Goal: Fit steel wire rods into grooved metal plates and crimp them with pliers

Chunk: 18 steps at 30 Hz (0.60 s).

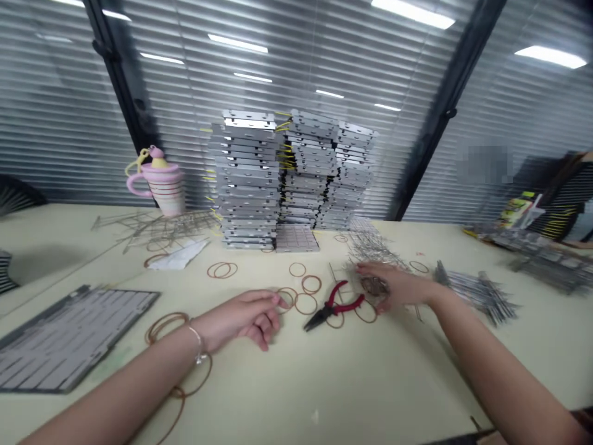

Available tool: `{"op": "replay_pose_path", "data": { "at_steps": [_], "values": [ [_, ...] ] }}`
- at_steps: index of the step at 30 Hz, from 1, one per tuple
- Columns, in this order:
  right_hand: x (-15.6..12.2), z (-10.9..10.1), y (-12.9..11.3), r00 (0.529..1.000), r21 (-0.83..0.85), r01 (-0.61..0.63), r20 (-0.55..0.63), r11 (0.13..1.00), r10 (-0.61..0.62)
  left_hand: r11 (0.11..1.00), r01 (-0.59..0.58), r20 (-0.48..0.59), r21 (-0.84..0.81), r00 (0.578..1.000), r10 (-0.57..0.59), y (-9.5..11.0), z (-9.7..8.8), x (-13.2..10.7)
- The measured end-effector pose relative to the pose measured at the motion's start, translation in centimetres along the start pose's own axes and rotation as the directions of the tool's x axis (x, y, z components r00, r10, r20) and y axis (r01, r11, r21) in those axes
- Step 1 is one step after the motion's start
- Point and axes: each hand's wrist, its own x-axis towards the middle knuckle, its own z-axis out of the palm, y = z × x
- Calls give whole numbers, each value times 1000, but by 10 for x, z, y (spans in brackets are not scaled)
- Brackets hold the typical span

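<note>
My left hand (252, 314) is low over the table, its lower fingers curled and its upper fingertips together at the edge of a thin brown rubber band (295, 296). Whether they pinch the band I cannot tell. My right hand (398, 287) curves around a dull brownish, roundish thing (374, 286), partly hidden by the fingers and too blurred to name. Between the hands lie pliers (328, 312) with red handles, jaws toward the lower left. Several more rubber bands (311, 284) lie around them. Thin metal wire pieces (373, 247) are heaped just beyond my right hand.
Tall stacks of grey slatted panels (250, 185) stand at the back. One grey panel (69, 340) lies at left. A pink-handled cup (164, 185), white paper (180, 254) and wire pieces (162, 228) are behind it. Bundled metal rods (477, 293) lie at right; a person is beyond.
</note>
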Motion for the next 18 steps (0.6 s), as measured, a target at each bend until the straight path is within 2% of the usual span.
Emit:
{"op": "replay_pose_path", "data": {
  "at_steps": [4,10,13,14,16,17,18],
  "values": [
    [5,11,7,995,8,-21,-98,1000,22,1000,-15,-26,26,1000,16,2,0,-3],
    [0,1,31,951,-15,-129,-284,991,120,997,-17,-5,73,1000,18,-3,0,1],
    [-5,-2,41,921,-29,-163,-363,986,142,992,-93,-118,83,988,103,-1,4,-2],
    [-5,-3,42,912,-32,-162,-386,986,137,982,-144,-184,120,969,165,2,1,-7],
    [-4,-4,42,889,-28,-160,-439,987,132,940,-221,-324,260,897,301,11,-16,-24],
    [-2,-4,40,872,-20,-165,-470,986,136,906,-242,-388,348,842,374,16,-32,-36],
    [-1,-3,37,854,-9,-170,-500,985,143,891,-219,-459,398,794,400,20,-51,-49]
  ]
}}
